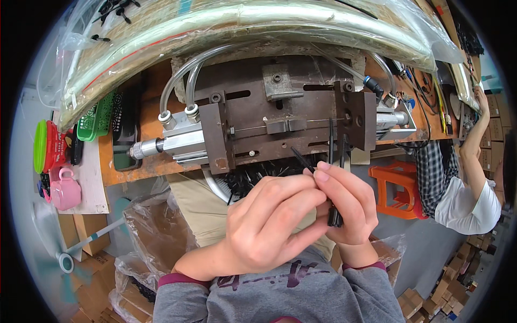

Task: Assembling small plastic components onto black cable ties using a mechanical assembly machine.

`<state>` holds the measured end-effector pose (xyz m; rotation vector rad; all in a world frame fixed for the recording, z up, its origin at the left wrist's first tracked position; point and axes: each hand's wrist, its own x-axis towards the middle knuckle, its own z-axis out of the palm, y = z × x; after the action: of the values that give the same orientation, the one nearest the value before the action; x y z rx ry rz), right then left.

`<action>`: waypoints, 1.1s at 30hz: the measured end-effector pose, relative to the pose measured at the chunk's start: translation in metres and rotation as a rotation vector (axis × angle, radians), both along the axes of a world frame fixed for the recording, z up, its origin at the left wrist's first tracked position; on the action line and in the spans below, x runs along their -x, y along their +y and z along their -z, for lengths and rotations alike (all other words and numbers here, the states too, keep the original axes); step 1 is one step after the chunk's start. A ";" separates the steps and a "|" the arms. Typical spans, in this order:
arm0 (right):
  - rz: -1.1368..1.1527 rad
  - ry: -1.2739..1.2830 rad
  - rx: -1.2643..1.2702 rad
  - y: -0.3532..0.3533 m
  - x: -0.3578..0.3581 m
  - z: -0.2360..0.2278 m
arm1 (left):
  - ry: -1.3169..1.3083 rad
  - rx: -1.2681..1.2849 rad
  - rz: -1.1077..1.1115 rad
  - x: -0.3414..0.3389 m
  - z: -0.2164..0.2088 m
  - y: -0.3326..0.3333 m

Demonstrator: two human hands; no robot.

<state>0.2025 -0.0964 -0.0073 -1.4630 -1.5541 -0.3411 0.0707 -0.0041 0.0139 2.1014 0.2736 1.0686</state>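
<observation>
My left hand [274, 218] and my right hand [350, 204] meet at the fingertips in front of a dark metal jig [245, 105]. Between my right fingers and palm are thin black pointed rods [331, 140], their tips standing toward the jig and thicker ends showing below. Another slim black rod [300, 156] sticks out from my left fingertips, slanting up and left; its lower end is hidden by the fingers. A thin wire [253, 127] spans the jig past a small grey block [286, 126]. Just below lies a heap of black parts [242, 180].
Pneumatic cylinders [186, 144] with clear hoses flank the jig. Plastic-wrapped material [258, 24] lies along the back. At left stand a green basket [97, 118] and a pink cup [65, 191]. An orange stool [396, 188] and another person [468, 204] are at right.
</observation>
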 end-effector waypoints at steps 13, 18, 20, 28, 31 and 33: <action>-0.381 1.330 -0.137 0.006 0.020 -0.002 | 0.062 -0.334 -0.027 -0.002 0.013 0.002; -0.476 1.427 -0.119 0.010 0.030 -0.003 | -0.034 -0.222 -0.045 -0.006 0.019 -0.001; -0.440 1.338 -0.087 0.008 0.028 -0.001 | -0.039 -0.165 -0.022 -0.004 0.020 -0.002; -0.090 0.859 -0.107 -0.013 0.003 -0.002 | 0.238 -0.189 -0.085 0.005 0.017 0.009; -0.105 0.739 -0.044 -0.018 -0.001 -0.002 | 0.323 -0.278 -0.132 0.001 0.026 0.012; -0.137 0.665 -0.071 -0.021 -0.007 0.001 | 0.356 -0.314 -0.154 -0.003 0.024 0.013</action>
<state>0.2093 -0.1178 -0.0079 -1.2327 -1.0770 0.1642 0.0741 0.0094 -0.0100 2.5897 0.4712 0.8598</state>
